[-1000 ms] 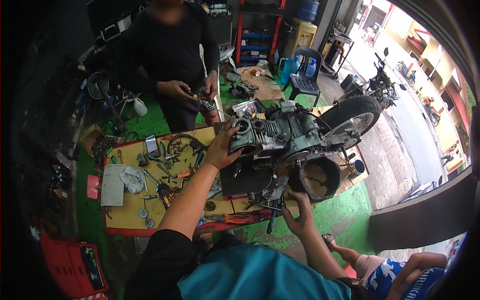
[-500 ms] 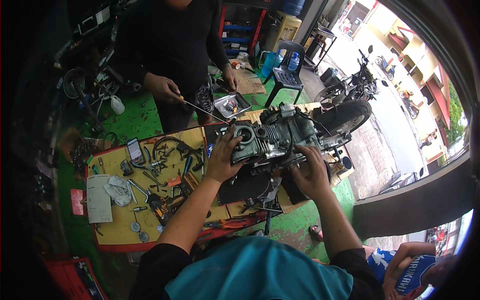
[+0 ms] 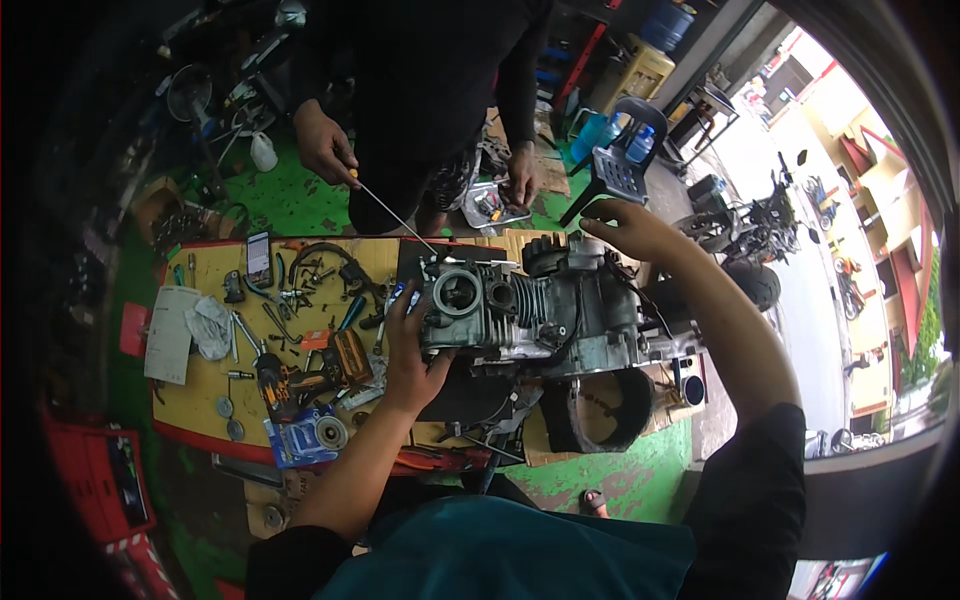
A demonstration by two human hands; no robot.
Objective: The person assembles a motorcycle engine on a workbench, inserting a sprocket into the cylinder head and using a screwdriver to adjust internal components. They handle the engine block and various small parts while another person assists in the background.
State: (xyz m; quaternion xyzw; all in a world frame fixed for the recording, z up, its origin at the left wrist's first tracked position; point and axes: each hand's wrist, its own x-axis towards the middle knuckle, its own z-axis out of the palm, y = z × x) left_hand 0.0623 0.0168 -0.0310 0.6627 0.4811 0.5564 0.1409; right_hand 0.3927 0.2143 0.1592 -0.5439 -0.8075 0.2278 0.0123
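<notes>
A grey motorcycle engine [image 3: 595, 320] lies on the workbench, its cooling fins and round cylinder opening [image 3: 458, 293] turned up. My left hand [image 3: 408, 360] grips the engine's left end, fingers along the end face and thumb at its near edge. Above the far right side of the engine is my right hand [image 3: 622, 228], fingers stretched out near a toothed gear [image 3: 545, 252] and holding nothing visible. Across the bench, a co-worker's hand [image 3: 325, 150] holds a long screwdriver [image 3: 393, 208], its tip by the engine's far left corner.
Pliers, wrenches and loose parts cover the bench's left side, with a power drill [image 3: 275, 385], a phone [image 3: 259, 258] and a paper sheet [image 3: 172, 335]. A black ring-shaped part [image 3: 560, 420] sits below the engine. A chair [image 3: 620, 172] stands at the far right.
My right hand has lifted from the engine's near side and reached over to its far side. My left hand stays at the left end. The whole view has shifted.
</notes>
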